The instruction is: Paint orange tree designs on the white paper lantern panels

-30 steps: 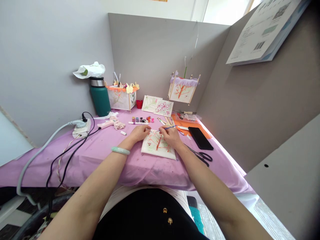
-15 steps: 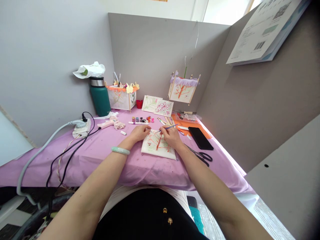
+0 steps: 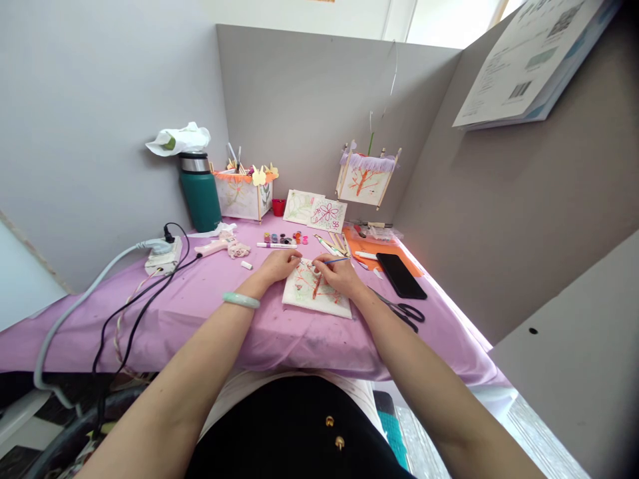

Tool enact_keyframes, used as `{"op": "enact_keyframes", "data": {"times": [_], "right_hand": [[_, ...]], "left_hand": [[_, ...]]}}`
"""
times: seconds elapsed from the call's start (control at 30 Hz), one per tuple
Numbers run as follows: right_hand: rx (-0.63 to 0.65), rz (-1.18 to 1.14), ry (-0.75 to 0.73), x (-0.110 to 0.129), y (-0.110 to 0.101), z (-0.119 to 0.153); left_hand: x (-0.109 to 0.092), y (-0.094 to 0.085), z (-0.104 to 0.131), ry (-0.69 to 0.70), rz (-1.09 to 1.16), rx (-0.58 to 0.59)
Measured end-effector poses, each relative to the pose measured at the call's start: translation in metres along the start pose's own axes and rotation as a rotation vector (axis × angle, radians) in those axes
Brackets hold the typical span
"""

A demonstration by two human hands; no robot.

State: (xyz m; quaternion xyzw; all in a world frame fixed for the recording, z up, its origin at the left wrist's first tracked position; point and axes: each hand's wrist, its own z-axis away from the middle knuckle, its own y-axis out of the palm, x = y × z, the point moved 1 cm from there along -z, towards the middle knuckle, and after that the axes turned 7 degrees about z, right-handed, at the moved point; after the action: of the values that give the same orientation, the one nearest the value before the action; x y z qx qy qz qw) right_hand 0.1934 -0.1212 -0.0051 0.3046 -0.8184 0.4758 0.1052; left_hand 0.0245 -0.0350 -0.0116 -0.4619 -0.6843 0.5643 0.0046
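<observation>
A white panel (image 3: 327, 307) painted with an orange-brown tree and green and red marks lies flat on the purple tablecloth. At its upper left corner my left hand (image 3: 280, 265) rests with its fingers closed on the edge, a pale green bangle (image 3: 241, 300) around that wrist. My right hand (image 3: 342, 274) is closed around a thin blue paintbrush (image 3: 335, 260) over the panel's upper part. The brush tip is hard to make out near the fingers. Behind the panel are small paint pots (image 3: 285, 239) and a purple-white marker (image 3: 276, 245).
Black scissors (image 3: 407, 311) and a phone (image 3: 401, 275) lie to the right. A green bottle (image 3: 200, 193), a decorated box (image 3: 239, 198) and two drawn cards (image 3: 327, 215) stand at the back, below a hanging lantern (image 3: 367, 183). Cables and a power strip (image 3: 164, 256) are at left.
My right hand has shifted slightly left over the panel, and the paintbrush has tilted flatter. My left hand and the panel stay in place.
</observation>
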Motion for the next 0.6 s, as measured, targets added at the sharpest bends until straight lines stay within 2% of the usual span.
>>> {"op": "enact_keyframes", "data": {"times": [0.17,0.4,0.6], "right_hand": [[0.0,0.028,-0.03,0.0021,-0.0023,-0.0011],[-0.086,0.12,-0.003,0.0022,-0.0057,-0.0024],[-0.096,0.104,-0.021,0.0035,-0.0059,-0.0019]], "left_hand": [[0.0005,0.0007,-0.0001,0.003,-0.001,-0.004],[0.0007,0.0015,-0.0005,-0.015,0.005,-0.02],[0.0015,0.0016,-0.0008,-0.005,0.002,-0.019]]}}
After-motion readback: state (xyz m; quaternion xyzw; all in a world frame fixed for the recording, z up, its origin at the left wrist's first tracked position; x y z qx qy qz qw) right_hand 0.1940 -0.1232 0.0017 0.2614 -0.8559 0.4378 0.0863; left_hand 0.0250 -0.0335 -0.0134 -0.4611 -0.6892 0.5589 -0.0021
